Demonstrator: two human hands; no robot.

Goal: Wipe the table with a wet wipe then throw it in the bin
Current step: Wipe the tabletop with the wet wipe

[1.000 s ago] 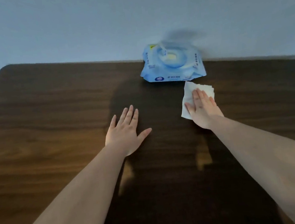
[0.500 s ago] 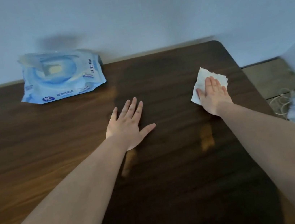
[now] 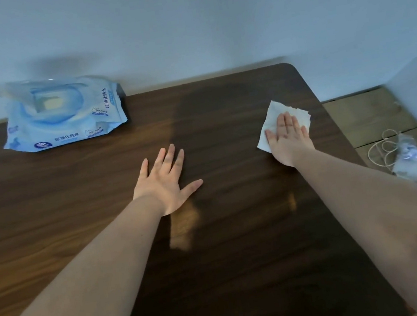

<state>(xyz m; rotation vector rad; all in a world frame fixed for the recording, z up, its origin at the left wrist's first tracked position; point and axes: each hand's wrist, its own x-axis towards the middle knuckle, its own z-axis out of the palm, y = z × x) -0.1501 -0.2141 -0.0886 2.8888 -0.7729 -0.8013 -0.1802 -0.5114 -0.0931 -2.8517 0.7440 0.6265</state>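
A white wet wipe [image 3: 271, 114] lies flat near the far right corner of the dark wooden table [image 3: 239, 233]. My right hand [image 3: 288, 138] presses down on it with flat fingers, covering its lower half. My left hand [image 3: 165, 180] rests flat on the table's middle, fingers spread, holding nothing. No bin is in view.
A light blue pack of wet wipes [image 3: 61, 111] lies at the back left against the pale wall. Beyond the table's right edge is a wooden floor with a clear plastic bag [image 3: 414, 163] and a coiled pale cord [image 3: 383, 149].
My right hand has slid the wipe rightward to the table's far right corner. The view has turned right, so the pack now sits at the left. The left hand stays planted.
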